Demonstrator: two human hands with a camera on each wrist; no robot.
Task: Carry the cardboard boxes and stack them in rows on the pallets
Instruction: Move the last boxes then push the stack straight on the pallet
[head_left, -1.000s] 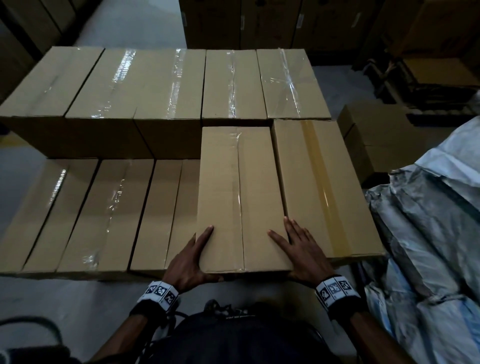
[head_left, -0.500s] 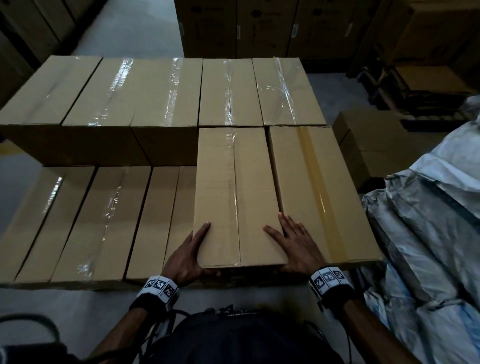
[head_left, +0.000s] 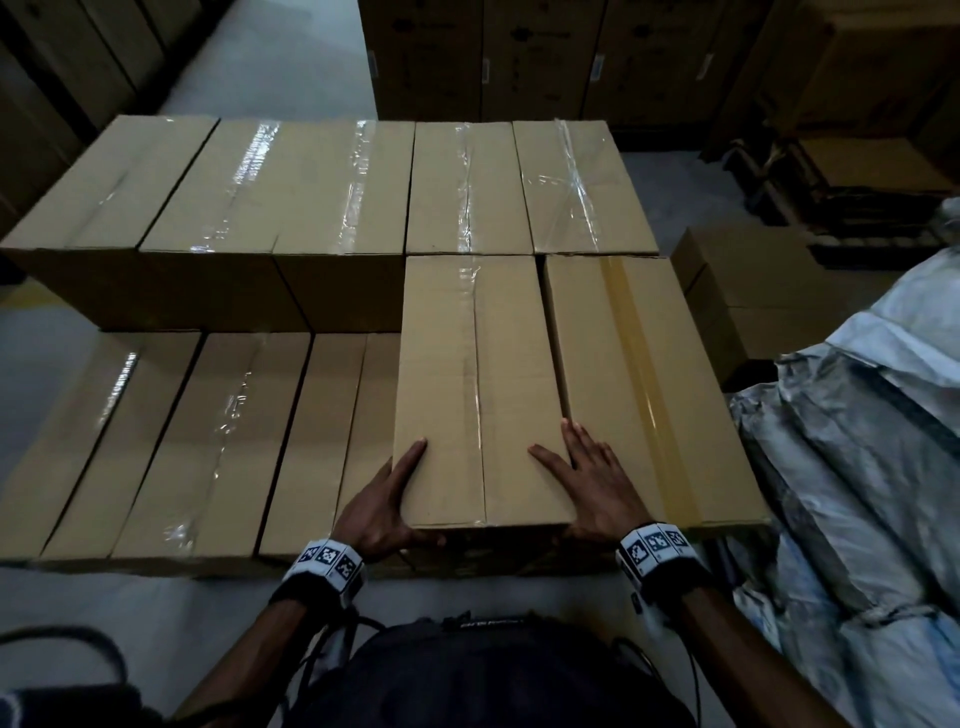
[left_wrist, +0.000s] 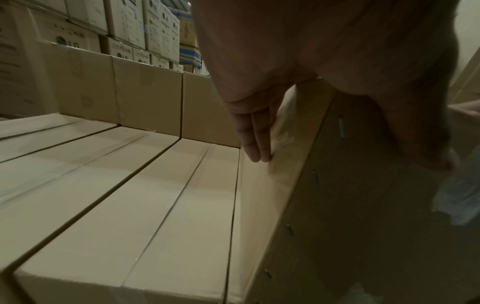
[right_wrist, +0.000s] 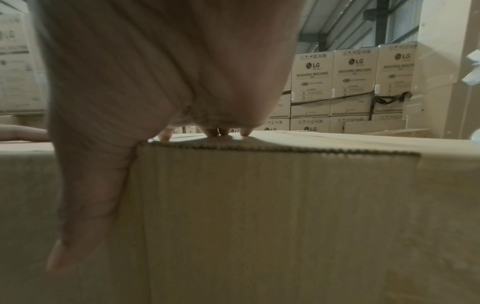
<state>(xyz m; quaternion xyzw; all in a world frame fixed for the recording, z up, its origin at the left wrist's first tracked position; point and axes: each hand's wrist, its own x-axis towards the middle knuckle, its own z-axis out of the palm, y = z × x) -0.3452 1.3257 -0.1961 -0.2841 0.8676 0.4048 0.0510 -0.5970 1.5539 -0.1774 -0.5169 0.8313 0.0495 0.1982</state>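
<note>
The step in hand looks like seating the box into the near row of the upper layer. It lies flat on the lower layer of boxes, its far end against the far row of boxes and its right side close beside the neighbouring box with the brown tape.

The left hand cups the near left corner: in the left wrist view its fingers lie straight and pressed together, flat against the box's left side, while the thumb reaches over the top edge. The right hand rests palm down on the near right part of the top, fingers spread and straight, their tips over the seam with the neighbour (the right wrist view shows the thumb hanging down the near face).

To do this well, I judge the left hand should push rightward so the dark gap along the seam closes, while the right hand presses down to keep the box from tipping or riding up. The near ends look almost flush already; a light nudge would square them. The fingertips on the seam could get nipped, so they should draw back first.
</note>
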